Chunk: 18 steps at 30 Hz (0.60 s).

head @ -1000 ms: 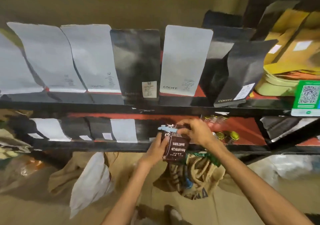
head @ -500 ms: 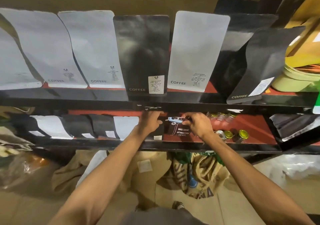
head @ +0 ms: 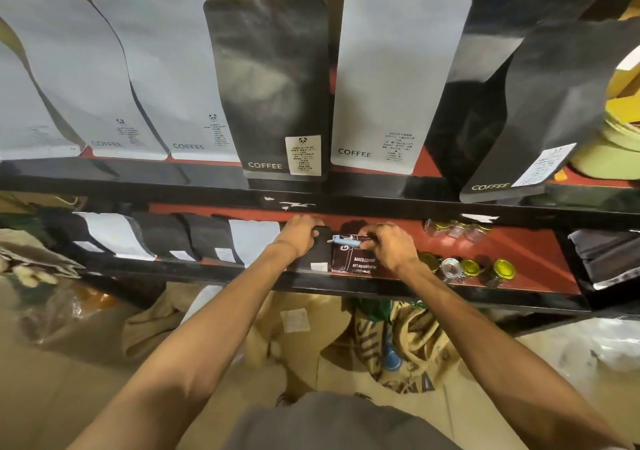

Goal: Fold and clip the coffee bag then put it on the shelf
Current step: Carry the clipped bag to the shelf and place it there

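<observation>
The dark brown coffee bag (head: 353,263) stands upright on the lower shelf (head: 519,241), its top folded and held by a light blue clip (head: 346,240). My right hand (head: 389,246) grips the bag's top right corner at the clip. My left hand (head: 300,233) rests over the top of a black bag (head: 317,259) standing just left of the coffee bag, fingers curled on its upper edge. Both arms reach in from below.
A row of black and white bags (head: 194,240) fills the lower shelf to the left. Small glass jars with gold lids (head: 471,267) sit right of the coffee bag. Tall grey and black coffee bags (head: 398,79) line the upper shelf. Burlap sacks (head: 405,349) lie on the floor.
The coffee bag went from in front of the shelf edge onto the lower shelf. My left hand left it and moved onto the neighbouring black bag. My right hand stayed at the clip.
</observation>
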Each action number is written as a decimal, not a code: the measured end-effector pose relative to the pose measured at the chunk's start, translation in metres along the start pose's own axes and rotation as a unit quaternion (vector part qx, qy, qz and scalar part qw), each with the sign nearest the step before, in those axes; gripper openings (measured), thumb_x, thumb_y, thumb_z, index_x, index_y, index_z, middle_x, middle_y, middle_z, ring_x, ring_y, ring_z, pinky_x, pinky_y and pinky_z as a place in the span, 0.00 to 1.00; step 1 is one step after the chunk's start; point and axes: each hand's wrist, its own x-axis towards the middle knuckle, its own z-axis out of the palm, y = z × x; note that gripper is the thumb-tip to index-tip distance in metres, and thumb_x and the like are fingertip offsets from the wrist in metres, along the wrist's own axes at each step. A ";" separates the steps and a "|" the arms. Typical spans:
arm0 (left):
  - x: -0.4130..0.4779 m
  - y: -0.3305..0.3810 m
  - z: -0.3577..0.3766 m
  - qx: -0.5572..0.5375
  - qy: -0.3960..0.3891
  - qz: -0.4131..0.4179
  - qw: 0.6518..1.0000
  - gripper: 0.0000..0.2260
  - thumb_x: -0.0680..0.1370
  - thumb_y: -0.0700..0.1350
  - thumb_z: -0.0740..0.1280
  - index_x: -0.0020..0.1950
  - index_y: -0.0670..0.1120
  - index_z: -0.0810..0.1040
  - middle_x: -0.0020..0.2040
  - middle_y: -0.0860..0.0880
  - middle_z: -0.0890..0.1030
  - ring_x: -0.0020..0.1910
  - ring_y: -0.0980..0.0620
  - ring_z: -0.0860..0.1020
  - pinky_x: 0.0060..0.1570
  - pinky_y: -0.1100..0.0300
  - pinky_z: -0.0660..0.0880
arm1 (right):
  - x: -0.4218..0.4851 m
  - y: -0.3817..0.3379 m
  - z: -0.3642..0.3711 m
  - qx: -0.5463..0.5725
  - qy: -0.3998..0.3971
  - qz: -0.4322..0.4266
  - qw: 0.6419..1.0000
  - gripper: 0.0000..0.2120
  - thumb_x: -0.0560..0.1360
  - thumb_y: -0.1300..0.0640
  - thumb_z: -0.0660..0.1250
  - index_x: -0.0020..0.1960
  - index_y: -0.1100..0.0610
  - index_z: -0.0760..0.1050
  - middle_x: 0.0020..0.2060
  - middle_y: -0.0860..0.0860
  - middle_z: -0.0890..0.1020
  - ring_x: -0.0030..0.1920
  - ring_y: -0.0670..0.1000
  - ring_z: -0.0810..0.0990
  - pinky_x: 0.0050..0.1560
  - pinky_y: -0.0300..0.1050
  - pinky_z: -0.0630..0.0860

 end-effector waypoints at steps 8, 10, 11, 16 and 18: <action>-0.001 0.003 -0.003 -0.010 -0.009 -0.002 1.000 0.15 0.80 0.34 0.61 0.66 0.42 0.77 0.60 0.41 0.80 0.58 0.43 0.78 0.57 0.62 0.69 | 0.037 0.026 0.032 -0.050 0.017 0.023 0.998 0.07 0.72 0.53 0.73 0.50 0.49 0.82 0.48 0.51 0.86 0.47 0.56 0.85 0.49 0.53 0.82; -0.001 0.002 -0.005 -0.017 -0.021 0.000 1.000 0.15 0.80 0.34 0.62 0.65 0.43 0.78 0.59 0.42 0.81 0.58 0.43 0.79 0.56 0.63 0.68 | 0.028 0.015 0.019 -0.041 0.013 0.016 0.999 0.08 0.72 0.52 0.73 0.51 0.48 0.82 0.48 0.50 0.87 0.47 0.54 0.85 0.50 0.52 0.82; -0.001 0.001 -0.005 -0.019 -0.025 0.002 0.999 0.15 0.80 0.34 0.62 0.65 0.43 0.78 0.59 0.42 0.81 0.58 0.43 0.79 0.56 0.63 0.69 | 0.025 0.012 0.015 -0.027 0.007 0.010 1.000 0.09 0.72 0.52 0.74 0.52 0.48 0.82 0.48 0.49 0.87 0.48 0.53 0.84 0.51 0.52 0.82; 0.001 0.000 -0.004 -0.025 -0.038 0.000 0.999 0.15 0.79 0.35 0.63 0.64 0.43 0.80 0.60 0.43 0.82 0.59 0.42 0.79 0.63 0.56 0.74 | 0.013 0.007 0.010 0.014 0.006 -0.001 1.000 0.11 0.75 0.52 0.72 0.57 0.47 0.81 0.52 0.51 0.86 0.53 0.55 0.83 0.55 0.52 0.80; 0.002 -0.002 -0.003 -0.025 -0.041 0.003 0.999 0.15 0.79 0.35 0.63 0.64 0.43 0.80 0.60 0.43 0.82 0.59 0.42 0.80 0.63 0.53 0.75 | 0.013 0.007 0.011 0.019 0.007 0.001 1.000 0.10 0.75 0.53 0.71 0.57 0.48 0.81 0.52 0.51 0.86 0.54 0.55 0.83 0.55 0.52 0.80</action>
